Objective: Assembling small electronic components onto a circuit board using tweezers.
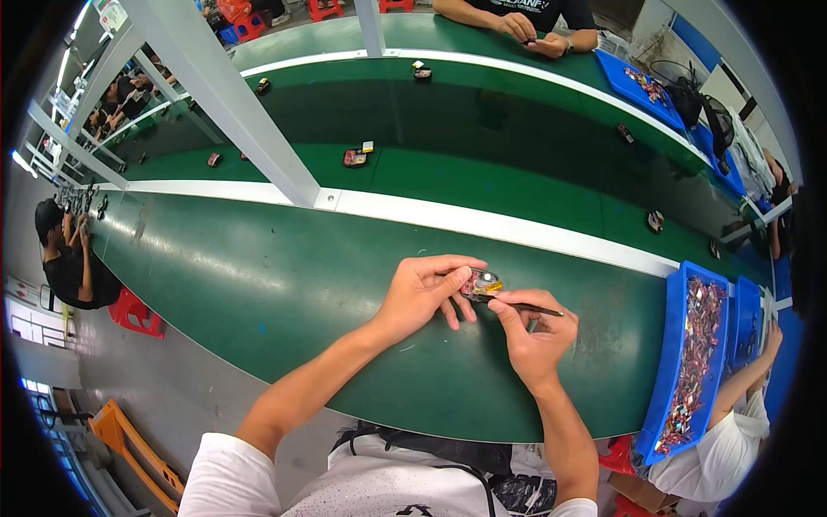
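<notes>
My left hand (418, 293) pinches a small electronic device (481, 281) between thumb and fingers above the green worktable. The device has a dark and clear rounded case, with red parts, a yellow piece and a pale round spot showing. In my right hand (538, 340) is a slim black tool (538, 308) that looks like tweezers, held like a pen. Its tip reaches the device's near right edge; whether it touches a part inside is too small to tell.
A blue bin (680, 362) full of small red and metallic parts stands at the table's right. Beyond a white rail (482, 220), a green conveyor belt (482, 185) carries several similar devices. A grey post (233, 103) rises from the rail. Other people work at left, right and across.
</notes>
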`<state>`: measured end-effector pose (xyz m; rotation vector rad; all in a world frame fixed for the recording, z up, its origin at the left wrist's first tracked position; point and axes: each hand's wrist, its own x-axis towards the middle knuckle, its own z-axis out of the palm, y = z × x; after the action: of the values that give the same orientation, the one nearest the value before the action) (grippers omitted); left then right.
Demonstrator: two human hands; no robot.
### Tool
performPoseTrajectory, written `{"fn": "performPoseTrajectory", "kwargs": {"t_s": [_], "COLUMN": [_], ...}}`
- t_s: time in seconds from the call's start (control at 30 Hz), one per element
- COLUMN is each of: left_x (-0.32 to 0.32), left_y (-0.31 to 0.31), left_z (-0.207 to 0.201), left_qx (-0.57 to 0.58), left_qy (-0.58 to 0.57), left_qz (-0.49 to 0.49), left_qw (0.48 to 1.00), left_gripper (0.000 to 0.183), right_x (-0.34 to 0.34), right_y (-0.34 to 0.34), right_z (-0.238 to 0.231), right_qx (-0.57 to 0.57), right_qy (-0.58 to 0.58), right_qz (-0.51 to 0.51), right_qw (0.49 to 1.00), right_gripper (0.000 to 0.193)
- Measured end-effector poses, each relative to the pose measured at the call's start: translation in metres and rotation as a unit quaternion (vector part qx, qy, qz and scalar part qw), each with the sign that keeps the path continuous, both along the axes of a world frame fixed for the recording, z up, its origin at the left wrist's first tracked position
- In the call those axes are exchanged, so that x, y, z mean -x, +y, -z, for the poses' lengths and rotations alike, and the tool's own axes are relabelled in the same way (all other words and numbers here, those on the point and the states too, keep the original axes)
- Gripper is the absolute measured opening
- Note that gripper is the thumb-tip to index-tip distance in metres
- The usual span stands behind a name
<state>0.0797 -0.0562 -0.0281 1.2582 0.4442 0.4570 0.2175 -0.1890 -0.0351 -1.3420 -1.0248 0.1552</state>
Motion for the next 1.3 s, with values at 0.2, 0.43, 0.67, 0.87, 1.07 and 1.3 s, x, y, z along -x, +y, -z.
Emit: {"fn": "performPoseTrajectory", "kwargs": {"t_s": [0.2, 0.43, 0.67, 0.87, 1.07, 1.3], "left_x": [-0.0005, -0.0003, 0.0033, 0.0018, 0.0028, 0.0013], "left_y": [-0.0026, -0.0024, 0.0004, 0.0012, 0.001, -0.0001], "left_z": [0.0019, 0.0018, -0.0019, -0.0023, -0.0031, -0.0018], "left_qx": [-0.012, -0.01, -0.012, -0.017, -0.019, -0.012], "left_qy": [-0.009, -0.017, 0.003, 0.006, 0.002, 0.003], "left_qz": [-0.015, -0.022, 0.001, -0.017, -0.024, -0.016], "left_qw": [1.0, 1.0, 1.0, 1.0, 1.0, 1.0], "left_gripper": [0.031, 0.03, 0.031, 0.031, 0.031, 0.031], "right_x": [0.0, -0.0001, -0.0026, -0.0009, -0.0013, -0.0032], "right_y": [-0.0006, -0.0001, -0.0023, 0.0, -0.0001, -0.0004], "right_z": [-0.0006, -0.001, 0.0006, -0.0018, -0.0016, -0.003], "right_qx": [0.007, 0.003, 0.049, 0.023, 0.024, 0.021], "right_qy": [-0.005, -0.024, 0.076, 0.091, 0.013, -0.023], "right_qz": [0.0, 0.002, -0.02, -0.012, -0.013, -0.022], "right_qw": [1.0, 1.0, 0.996, 0.995, 1.0, 0.999], "right_gripper": [0.009, 0.008, 0.008, 0.01, 0.01, 0.011]}}
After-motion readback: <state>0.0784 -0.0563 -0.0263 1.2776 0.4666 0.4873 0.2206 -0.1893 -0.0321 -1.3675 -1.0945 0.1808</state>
